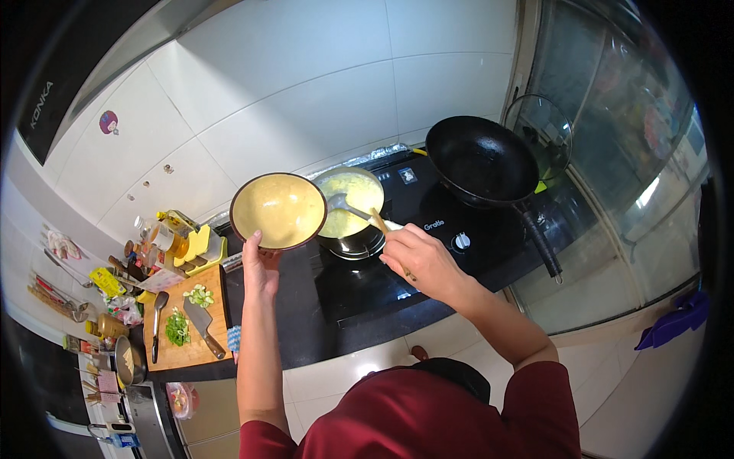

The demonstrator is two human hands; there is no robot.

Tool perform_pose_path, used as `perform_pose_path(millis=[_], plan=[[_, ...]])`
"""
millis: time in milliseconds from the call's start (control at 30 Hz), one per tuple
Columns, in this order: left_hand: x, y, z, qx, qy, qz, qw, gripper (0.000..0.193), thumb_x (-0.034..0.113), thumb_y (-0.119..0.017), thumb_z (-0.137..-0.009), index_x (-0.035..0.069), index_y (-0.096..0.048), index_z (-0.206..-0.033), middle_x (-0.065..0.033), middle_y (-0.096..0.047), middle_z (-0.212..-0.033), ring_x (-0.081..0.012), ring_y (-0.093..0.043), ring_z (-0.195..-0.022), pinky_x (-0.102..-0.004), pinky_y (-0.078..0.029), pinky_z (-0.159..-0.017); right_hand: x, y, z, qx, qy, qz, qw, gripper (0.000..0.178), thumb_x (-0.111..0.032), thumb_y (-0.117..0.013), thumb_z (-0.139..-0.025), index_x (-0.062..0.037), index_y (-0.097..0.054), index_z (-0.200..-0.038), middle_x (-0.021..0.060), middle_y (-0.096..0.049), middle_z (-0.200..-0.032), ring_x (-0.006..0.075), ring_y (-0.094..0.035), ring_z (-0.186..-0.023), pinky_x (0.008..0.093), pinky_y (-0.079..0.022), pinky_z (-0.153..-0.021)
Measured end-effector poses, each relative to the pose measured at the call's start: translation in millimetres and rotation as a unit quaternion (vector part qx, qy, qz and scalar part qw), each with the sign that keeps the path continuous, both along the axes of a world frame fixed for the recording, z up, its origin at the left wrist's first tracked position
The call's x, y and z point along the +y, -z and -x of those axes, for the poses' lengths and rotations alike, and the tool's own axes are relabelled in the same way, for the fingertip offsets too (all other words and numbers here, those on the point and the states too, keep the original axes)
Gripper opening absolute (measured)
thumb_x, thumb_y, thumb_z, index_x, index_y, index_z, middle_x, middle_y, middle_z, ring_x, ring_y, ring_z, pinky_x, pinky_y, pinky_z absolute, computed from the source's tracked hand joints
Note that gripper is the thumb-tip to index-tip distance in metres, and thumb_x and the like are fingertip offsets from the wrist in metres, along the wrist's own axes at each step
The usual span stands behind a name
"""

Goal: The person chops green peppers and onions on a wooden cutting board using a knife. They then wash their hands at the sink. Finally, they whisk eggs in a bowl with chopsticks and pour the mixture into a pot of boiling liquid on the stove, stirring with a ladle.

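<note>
A yellow bowl with a dark brown rim is in my left hand. My thumb lies at its near rim, and the bowl looks tilted, its inside facing up. My right hand is closed around the wooden handle of a ladle. The ladle's grey metal head is over the pot, beside the bowl's right edge; whether it carries anything is unclear. Pale yellow soup with bits in it fills the steel pot on the stove. The bowl overlaps the pot's left side in view.
A black wok sits on the right burner, its handle pointing toward me. Behind it leans a glass lid. At left, a cutting board bears a cleaver, chopped greens and a black spoon. Bottles stand beyond.
</note>
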State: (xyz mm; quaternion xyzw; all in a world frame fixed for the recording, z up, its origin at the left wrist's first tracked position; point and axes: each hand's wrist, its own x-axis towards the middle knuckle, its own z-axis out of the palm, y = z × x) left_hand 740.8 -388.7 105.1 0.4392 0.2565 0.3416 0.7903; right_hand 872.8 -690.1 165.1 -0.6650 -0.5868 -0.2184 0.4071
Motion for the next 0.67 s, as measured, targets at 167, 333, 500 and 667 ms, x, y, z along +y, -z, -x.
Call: perform_pose_path(millis=[167,333,500,667], plan=[[-12,-16,1,-0.020,0.022,0.009,1.000,0.058,0.041,-0.070,-0.082,0.012,-0.053,-0.128,-0.0068,-0.059,-0.120,-0.0201,-0.056,-0.109,-0.0390,-0.047,-0.091,7,-13,-1,-0.010,0.016,-0.072,0.997,0.019,0.001,-0.075,-0.073,-0.0014,-0.062,-0.087,0.0111,-0.058,-0.099,0.0283,-0.060,-0.084,0.0346,-0.051,-0.069],[-18,-29,3,0.001,0.021,0.030,0.999,0.069,0.054,-0.063,-0.082,0.009,-0.049,-0.133,-0.0118,-0.055,-0.128,-0.0265,-0.054,-0.114,-0.0441,-0.047,-0.093,28,-1,4,0.029,0.041,-0.140,0.989,0.020,0.002,-0.076,-0.072,-0.0007,-0.062,-0.087,0.0115,-0.059,-0.098,0.0283,-0.060,-0.084,0.0359,-0.050,-0.070],[-19,-39,6,0.026,0.038,0.023,0.999,0.073,0.056,-0.059,-0.083,0.009,-0.046,-0.137,-0.0140,-0.052,-0.135,-0.0300,-0.052,-0.120,-0.0463,-0.045,-0.096,33,-12,9,0.043,0.011,-0.185,0.982,0.019,0.004,-0.075,-0.073,-0.0007,-0.063,-0.088,0.0123,-0.061,-0.099,0.0282,-0.060,-0.081,0.0349,-0.050,-0.069],[-5,-25,12,0.033,0.030,0.005,0.999,0.066,0.050,-0.062,-0.083,0.010,-0.050,-0.134,-0.0133,-0.056,-0.131,-0.0304,-0.053,-0.121,-0.0475,-0.046,-0.096,28,-25,18,0.127,-0.011,-0.221,0.967,0.015,0.004,-0.073,-0.077,-0.0022,-0.065,-0.089,0.0116,-0.063,-0.101,0.0282,-0.062,-0.084,0.0315,-0.052,-0.072]])
